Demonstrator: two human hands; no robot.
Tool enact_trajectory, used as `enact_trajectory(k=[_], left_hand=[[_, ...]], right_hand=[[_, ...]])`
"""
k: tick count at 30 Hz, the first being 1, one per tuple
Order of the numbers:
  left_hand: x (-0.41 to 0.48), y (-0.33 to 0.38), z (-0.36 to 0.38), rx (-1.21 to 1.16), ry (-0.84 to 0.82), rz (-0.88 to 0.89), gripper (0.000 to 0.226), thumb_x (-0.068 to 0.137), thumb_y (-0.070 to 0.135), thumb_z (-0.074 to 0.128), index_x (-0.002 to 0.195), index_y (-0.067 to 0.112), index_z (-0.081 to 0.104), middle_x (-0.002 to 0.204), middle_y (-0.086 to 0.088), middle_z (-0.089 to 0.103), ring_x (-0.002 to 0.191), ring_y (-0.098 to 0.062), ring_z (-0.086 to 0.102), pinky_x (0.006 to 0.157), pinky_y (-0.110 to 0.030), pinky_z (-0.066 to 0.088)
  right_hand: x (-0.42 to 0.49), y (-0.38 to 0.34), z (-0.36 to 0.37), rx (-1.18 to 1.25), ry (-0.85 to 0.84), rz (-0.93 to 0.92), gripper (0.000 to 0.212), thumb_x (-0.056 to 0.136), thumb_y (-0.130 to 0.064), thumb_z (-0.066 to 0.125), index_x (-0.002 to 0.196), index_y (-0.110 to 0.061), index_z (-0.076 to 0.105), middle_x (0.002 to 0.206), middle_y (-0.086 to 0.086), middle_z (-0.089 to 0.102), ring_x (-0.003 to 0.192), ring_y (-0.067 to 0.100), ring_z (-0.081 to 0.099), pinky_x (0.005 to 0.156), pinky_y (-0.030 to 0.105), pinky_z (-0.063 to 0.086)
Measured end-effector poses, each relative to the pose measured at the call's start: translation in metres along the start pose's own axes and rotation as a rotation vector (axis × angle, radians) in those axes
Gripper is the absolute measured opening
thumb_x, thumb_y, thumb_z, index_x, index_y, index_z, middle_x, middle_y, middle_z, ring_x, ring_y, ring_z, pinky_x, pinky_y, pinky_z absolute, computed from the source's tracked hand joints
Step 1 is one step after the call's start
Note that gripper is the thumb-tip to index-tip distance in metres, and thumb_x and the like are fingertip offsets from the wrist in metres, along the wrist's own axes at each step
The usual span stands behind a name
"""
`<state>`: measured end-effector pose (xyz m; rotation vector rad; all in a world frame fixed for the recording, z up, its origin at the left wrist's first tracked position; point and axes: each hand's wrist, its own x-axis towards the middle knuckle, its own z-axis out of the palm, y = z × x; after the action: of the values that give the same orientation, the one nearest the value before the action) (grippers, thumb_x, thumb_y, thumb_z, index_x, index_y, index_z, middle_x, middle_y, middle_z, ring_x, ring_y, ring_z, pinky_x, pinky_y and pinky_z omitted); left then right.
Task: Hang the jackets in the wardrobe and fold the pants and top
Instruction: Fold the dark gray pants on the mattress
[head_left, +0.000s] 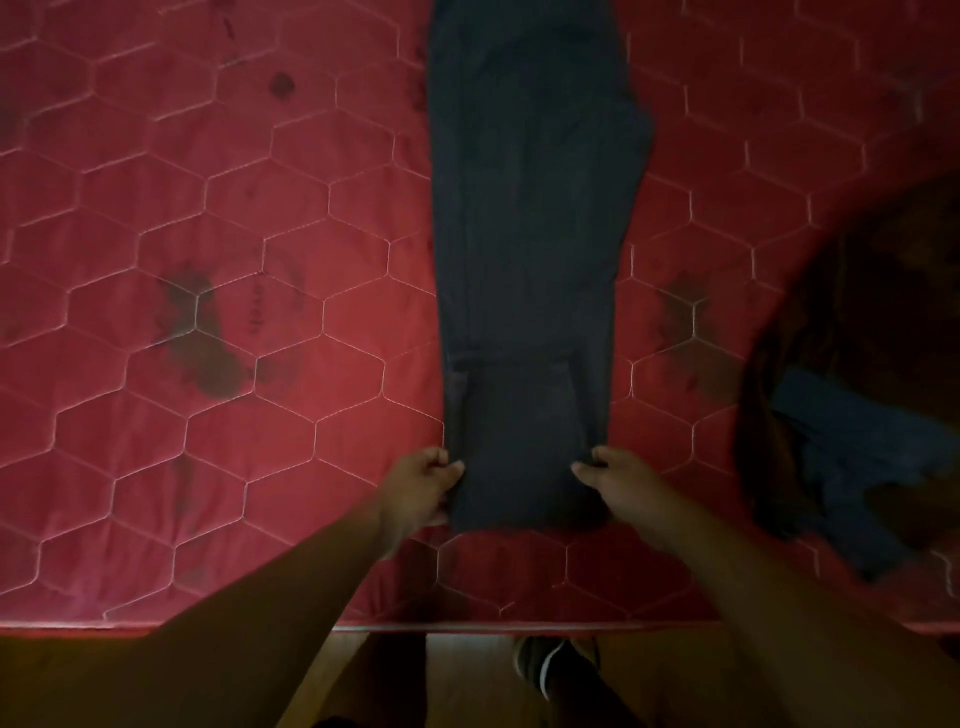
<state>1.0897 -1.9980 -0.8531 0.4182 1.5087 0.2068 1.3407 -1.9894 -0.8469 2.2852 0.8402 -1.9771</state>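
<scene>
The pants (535, 249) are running off the top edge; the dark clothes (857, 415) at right are blurring into one heap; the left hand (421, 488) and right hand (618, 483) are hiding fingertips under the cloth.

No text, label, brand or number can be read. A faint line of small dark print (254, 313) is seen on the red quilted mattress (130, 218), at about 9 o'clock from the dark pants (535, 208). It is turned sideways, and its letters are too blurred to be made out.
</scene>
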Motion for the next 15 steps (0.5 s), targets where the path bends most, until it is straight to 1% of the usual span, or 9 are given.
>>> enact_trajectory(k=[1, 3, 5, 6, 8, 10, 12, 14, 15], left_hand=[[0.001, 0.003, -0.002, 0.024, 0.018, 0.011, 0.011, 0.102, 0.018, 0.056, 0.094, 0.012, 0.06, 0.085, -0.004, 0.065, 0.076, -0.014, 0.065, 0.069, -0.031, 0.058], [0.007, 0.016, -0.004, 0.044, 0.069, 0.06, 0.007, 0.102, 0.017, 0.057, 0.096, 0.014, 0.059, 0.083, -0.002, 0.061, 0.074, -0.012, 0.06, 0.069, -0.029, 0.056], [0.015, 0.037, -0.005, -0.002, 0.092, 0.136, 0.001, 0.101, 0.013, 0.057, 0.102, 0.013, 0.057, 0.087, -0.003, 0.06, 0.076, -0.013, 0.059, 0.07, -0.029, 0.054], [0.021, 0.05, -0.007, -0.03, 0.105, 0.177, 0.005, 0.101, 0.012, 0.058, 0.105, 0.012, 0.056, 0.089, -0.005, 0.061, 0.078, -0.015, 0.06, 0.072, -0.031, 0.054], [0.033, 0.073, -0.011, -0.03, 0.124, 0.247, 0.015, 0.097, 0.014, 0.065, 0.11, 0.01, 0.057, 0.091, -0.008, 0.062, 0.082, -0.019, 0.063, 0.076, -0.037, 0.056], [0.043, 0.087, -0.011, 0.011, 0.131, 0.264, 0.02, 0.094, 0.015, 0.069, 0.111, 0.007, 0.06, 0.092, -0.015, 0.065, 0.081, -0.024, 0.064, 0.075, -0.042, 0.055], [0.049, 0.088, -0.012, 0.064, 0.155, 0.255, 0.018, 0.094, 0.013, 0.068, 0.109, 0.004, 0.063, 0.097, -0.024, 0.069, 0.08, -0.028, 0.063, 0.075, -0.048, 0.055], [0.047, 0.081, -0.012, 0.111, 0.161, 0.245, 0.02, 0.092, 0.012, 0.071, 0.108, 0.003, 0.063, 0.093, -0.021, 0.067, 0.08, -0.028, 0.062, 0.074, -0.048, 0.056], [0.045, 0.079, -0.013, 0.147, 0.147, 0.241, 0.024, 0.089, 0.012, 0.073, 0.109, 0.004, 0.062, 0.091, -0.018, 0.064, 0.08, -0.027, 0.062, 0.074, -0.046, 0.056]], right_hand=[[-0.001, -0.004, 0.001, 0.031, 0.006, 0.003, 0.052, 0.102, -0.032, 0.061, 0.148, -0.011, 0.047, 0.146, -0.003, 0.049, 0.137, 0.028, 0.048, 0.114, 0.045, 0.041], [0.002, -0.016, 0.002, 0.057, 0.003, -0.057, 0.05, 0.099, -0.04, 0.062, 0.143, -0.015, 0.054, 0.145, -0.001, 0.054, 0.132, 0.025, 0.053, 0.112, 0.047, 0.043], [0.01, -0.038, 0.0, 0.063, 0.043, -0.13, 0.04, 0.099, -0.042, 0.062, 0.128, -0.015, 0.062, 0.128, -0.003, 0.065, 0.12, 0.02, 0.059, 0.105, 0.043, 0.048], [0.017, -0.05, -0.003, 0.074, 0.077, -0.166, 0.036, 0.099, -0.041, 0.063, 0.123, -0.014, 0.063, 0.121, -0.004, 0.067, 0.115, 0.019, 0.062, 0.102, 0.041, 0.049], [0.033, -0.073, -0.007, 0.105, 0.097, -0.233, 0.028, 0.099, -0.036, 0.064, 0.117, -0.014, 0.066, 0.115, -0.002, 0.071, 0.108, 0.018, 0.067, 0.096, 0.038, 0.054], [0.043, -0.091, -0.014, 0.1, 0.054, -0.267, 0.016, 0.1, -0.028, 0.064, 0.111, -0.016, 0.069, 0.109, -0.001, 0.074, 0.102, 0.017, 0.07, 0.088, 0.033, 0.056], [0.05, -0.095, -0.018, 0.07, -0.004, -0.246, 0.011, 0.1, -0.024, 0.064, 0.106, -0.017, 0.07, 0.105, -0.001, 0.075, 0.099, 0.017, 0.072, 0.084, 0.035, 0.058], [0.05, -0.091, -0.023, 0.02, -0.04, -0.211, 0.01, 0.099, -0.024, 0.065, 0.104, -0.017, 0.07, 0.102, -0.001, 0.076, 0.096, 0.018, 0.072, 0.078, 0.037, 0.06], [0.049, -0.088, -0.026, 0.007, -0.051, -0.198, 0.01, 0.099, -0.023, 0.066, 0.105, -0.017, 0.07, 0.102, -0.001, 0.076, 0.096, 0.017, 0.072, 0.076, 0.035, 0.059]])
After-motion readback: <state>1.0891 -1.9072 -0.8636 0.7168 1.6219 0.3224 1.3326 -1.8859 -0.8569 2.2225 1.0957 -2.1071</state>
